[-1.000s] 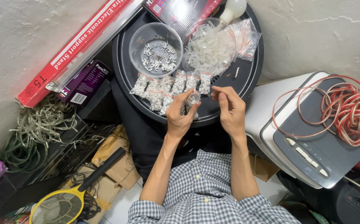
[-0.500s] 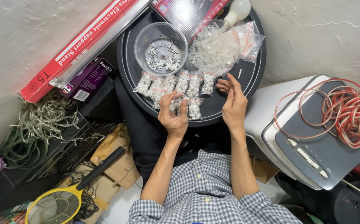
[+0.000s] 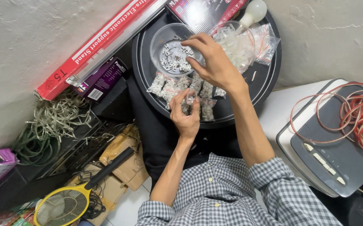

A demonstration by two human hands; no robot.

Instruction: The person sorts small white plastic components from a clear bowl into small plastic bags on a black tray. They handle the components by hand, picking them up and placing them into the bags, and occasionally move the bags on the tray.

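Round black tray (image 3: 269, 83) crowded, perched on lap. Clear bowl (image 3: 158, 50) of small metal pieces under right hand (image 3: 215, 62), fingertips together, pinching inside; could tip. Left hand (image 3: 185, 117) clamped on small bag (image 3: 190, 99); spill likely if loosened.

The right hand (image 3: 215, 62) reaches into a clear bowl (image 3: 164, 37) of small metal pieces on a round black tray (image 3: 257, 90). The left hand (image 3: 186, 115) pinches a small clear bag (image 3: 190, 97) above a row of filled bags (image 3: 164, 86).
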